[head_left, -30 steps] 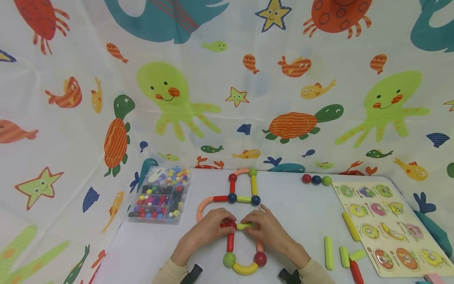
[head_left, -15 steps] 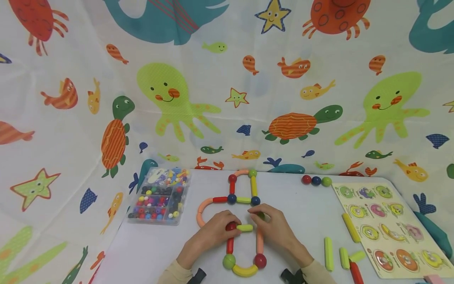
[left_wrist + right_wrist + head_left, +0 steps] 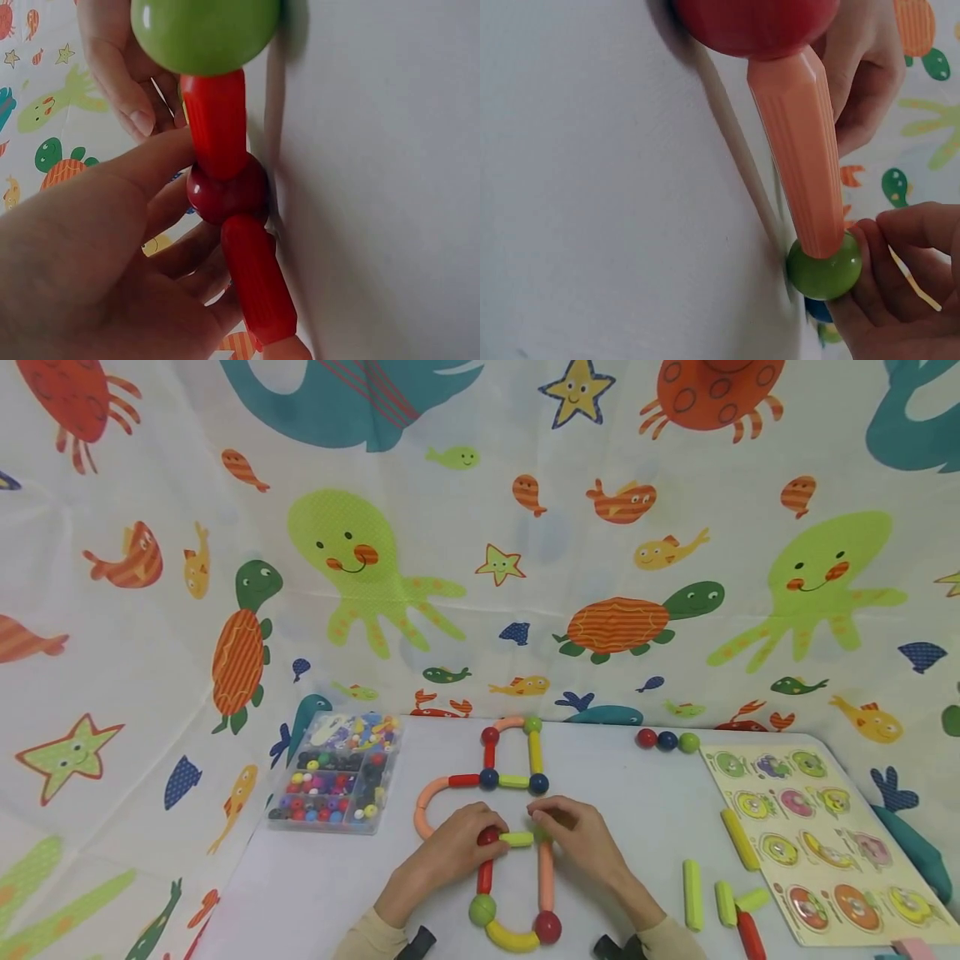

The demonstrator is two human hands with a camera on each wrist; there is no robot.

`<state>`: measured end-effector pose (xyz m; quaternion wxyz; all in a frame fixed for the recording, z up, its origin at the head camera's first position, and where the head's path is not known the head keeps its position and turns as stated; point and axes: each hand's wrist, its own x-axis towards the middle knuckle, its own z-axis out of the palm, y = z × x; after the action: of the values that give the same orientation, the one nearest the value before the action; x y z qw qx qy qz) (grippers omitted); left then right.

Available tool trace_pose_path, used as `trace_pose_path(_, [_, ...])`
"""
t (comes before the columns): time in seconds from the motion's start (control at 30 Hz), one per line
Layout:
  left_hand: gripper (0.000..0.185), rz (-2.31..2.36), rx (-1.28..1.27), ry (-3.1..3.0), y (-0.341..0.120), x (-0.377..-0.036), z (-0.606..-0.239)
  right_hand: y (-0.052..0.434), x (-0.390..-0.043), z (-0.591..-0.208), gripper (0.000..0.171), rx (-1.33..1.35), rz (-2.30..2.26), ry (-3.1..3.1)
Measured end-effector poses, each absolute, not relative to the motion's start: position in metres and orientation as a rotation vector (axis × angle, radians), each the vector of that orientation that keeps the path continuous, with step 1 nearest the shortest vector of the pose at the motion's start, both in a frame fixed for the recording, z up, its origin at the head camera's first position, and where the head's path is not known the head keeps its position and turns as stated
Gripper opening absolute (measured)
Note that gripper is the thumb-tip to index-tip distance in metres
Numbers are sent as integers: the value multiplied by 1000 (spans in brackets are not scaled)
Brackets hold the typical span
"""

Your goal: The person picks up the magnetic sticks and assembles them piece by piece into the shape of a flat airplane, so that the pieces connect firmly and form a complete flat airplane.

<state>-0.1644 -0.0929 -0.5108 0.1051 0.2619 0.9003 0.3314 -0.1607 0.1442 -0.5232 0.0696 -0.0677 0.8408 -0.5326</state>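
Head: L hand (image 3: 467, 843) part-closed, gripping red ball (image 3: 488, 836) mid-worktop (image 3: 622, 810); short green bar (image 3: 517, 840) juts off toward R hand (image 3: 581, 843). R fingers curled on green ball (image 3: 542, 833), far end of salmon bar (image 3: 547, 881).
L wrist: thumb + fingers abt red ball, red bars (image 3: 259, 281) both sides.
R wrist: green ball touching salmon bar, thumb tip off ball.

Bead box (image 3: 322, 827) L on wht tbl (image 3: 630, 806); food-pic puzzle brd (image 3: 817, 824) R; sea-print cloth (image 3: 480, 606) behind
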Motion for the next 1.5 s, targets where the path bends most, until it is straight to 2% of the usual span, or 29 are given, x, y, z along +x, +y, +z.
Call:
trace_pose_path(0.63, [21, 899, 730, 2710, -91, -162, -510, 155, -156, -519, 25, -228, -1634, 2506])
trace_pose_path(0.83, [22, 922, 741, 2695, -91, -162, -509, 194, -146, -510, 21, -31, -1542, 2686])
trace_pose_path(1.0, [22, 929, 744, 2684, -91, -163, -510, 248, -137, -501, 29, 139, -1451, 2788])
trace_pose_path(1.23, [23, 947, 736, 2667, -92, -163, -511, 321, -125, -492, 41, 509, -1328, 2958])
trace_pose_path(1.4, [23, 952, 742, 2667, -93, -163, -511, 356, -117, -495, 44, 830, -1182, 2956])
trace_pose_path(1.5, [23, 952, 745, 2667, -93, -164, -511, 366, -115, -499, 47, 904, -1119, 2925])
